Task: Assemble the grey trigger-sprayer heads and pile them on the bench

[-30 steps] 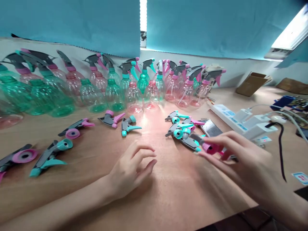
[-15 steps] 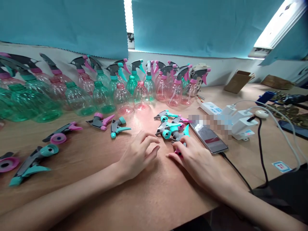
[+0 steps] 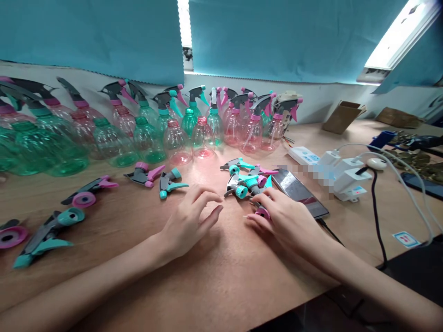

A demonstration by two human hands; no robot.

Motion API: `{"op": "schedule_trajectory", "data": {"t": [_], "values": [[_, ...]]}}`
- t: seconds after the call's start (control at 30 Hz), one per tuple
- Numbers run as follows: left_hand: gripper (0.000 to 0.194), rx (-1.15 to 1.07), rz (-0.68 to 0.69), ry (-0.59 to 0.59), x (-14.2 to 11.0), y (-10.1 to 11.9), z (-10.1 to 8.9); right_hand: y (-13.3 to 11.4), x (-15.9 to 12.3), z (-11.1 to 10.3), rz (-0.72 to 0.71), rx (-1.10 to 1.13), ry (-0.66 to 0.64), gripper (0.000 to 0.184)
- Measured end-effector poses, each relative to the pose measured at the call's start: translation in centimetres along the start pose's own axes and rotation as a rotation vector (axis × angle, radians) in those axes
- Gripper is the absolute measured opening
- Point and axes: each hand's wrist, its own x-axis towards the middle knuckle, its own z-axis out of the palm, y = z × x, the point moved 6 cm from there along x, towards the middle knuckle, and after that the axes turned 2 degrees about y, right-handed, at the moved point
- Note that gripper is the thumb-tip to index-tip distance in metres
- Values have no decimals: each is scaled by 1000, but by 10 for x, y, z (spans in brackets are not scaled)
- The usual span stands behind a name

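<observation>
Left hand point(image 3: 188, 222) loosely curled, a gap between thumb and fingers, with nothing in it, over the smooth brown table point(image 3: 194, 295). Right hand point(image 3: 284, 216) bent around a gray and pink trigger sprayer head point(image 3: 262, 213) by the near side of the sprayer pile point(image 3: 241, 192); no way to see if held or just touched. Best to pinch the round pink ring point(image 3: 263, 211) gently, without bumping the flat, shiny phone point(image 3: 296, 189). Farther off, thin, see-through plastic bottles point(image 3: 203, 140), round like pears.

Pink-collared gray spray head point(image 3: 262, 212) — partly hidden, beside jumbled teal-and-pink trigger tops point(image 3: 241, 191)
</observation>
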Motion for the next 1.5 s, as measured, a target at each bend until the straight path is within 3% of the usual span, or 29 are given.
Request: {"op": "schedule_trajectory", "data": {"t": [0.17, 0.3, 0.6, 0.77, 0.87, 0.97, 1.2, 1.33, 1.5], "values": [[8, 76, -26, -33, -10, -7, -23, -14, 19, -22, -25, -33, 64, 21], [11, 166, -112, -103, -24, -18, -47, -47, 46, -27, -150, 19, 74, 15], [15, 402, -293, -189, -75, -46, -129, -145, 86, 3, -555, 164, -36, 8], [21, 528, -514, -78, -115, -68, -185, -187, 101, 8, -646, 222, -81, 13], [29, 598, -636, -36, -131, -81, -206, -209, 109, 7, -661, 255, -102, 13], [37, 619, -620, -81, -138, -96, -208, -228, 117, 13, -688, 296, -139, 14], [30, 603, -556, -207, -142, -131, -186, -251, 131, 25, -630, 436, -198, 10], [18, 583, -537, -193, -137, -119, -181, -246, 137, 23, -559, 512, -226, 11], [22, 504, -453, -67, -126, -76, -178, -231, 139, 7, -494, 620, -260, 11]]}}
